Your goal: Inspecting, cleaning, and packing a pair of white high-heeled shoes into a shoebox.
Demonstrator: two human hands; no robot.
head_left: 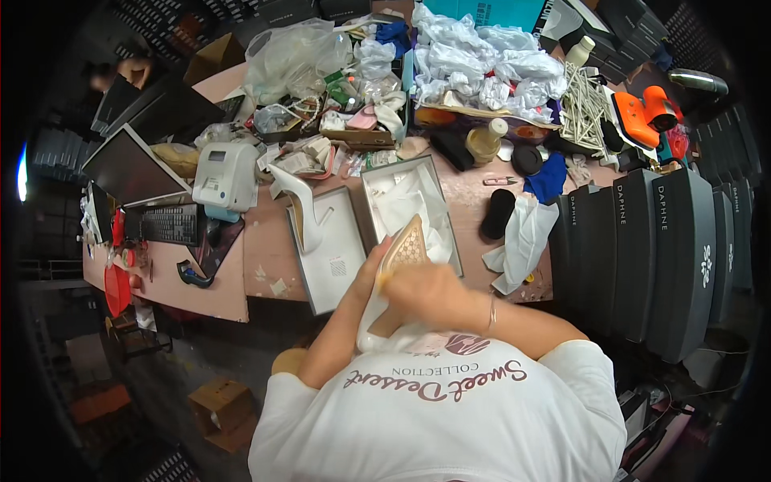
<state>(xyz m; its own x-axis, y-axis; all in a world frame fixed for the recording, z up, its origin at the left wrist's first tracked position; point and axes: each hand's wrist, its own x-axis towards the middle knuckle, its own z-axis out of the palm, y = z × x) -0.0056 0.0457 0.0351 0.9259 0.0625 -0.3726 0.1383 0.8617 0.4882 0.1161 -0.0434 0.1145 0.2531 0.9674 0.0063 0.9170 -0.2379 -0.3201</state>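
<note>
Left hand [370, 275] grips a probably light, stiff, slick shoe [408, 244], best held midfoot, by the paper-filled box [381, 174]; right hand [431, 296], blurred, hold unclear.

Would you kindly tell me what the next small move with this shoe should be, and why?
I would probably lift the right hand off the sole to check the part beneath: the left hand grips the shoe with its sole facing up, but the right hand, blurred, covers the sole's middle.
</note>
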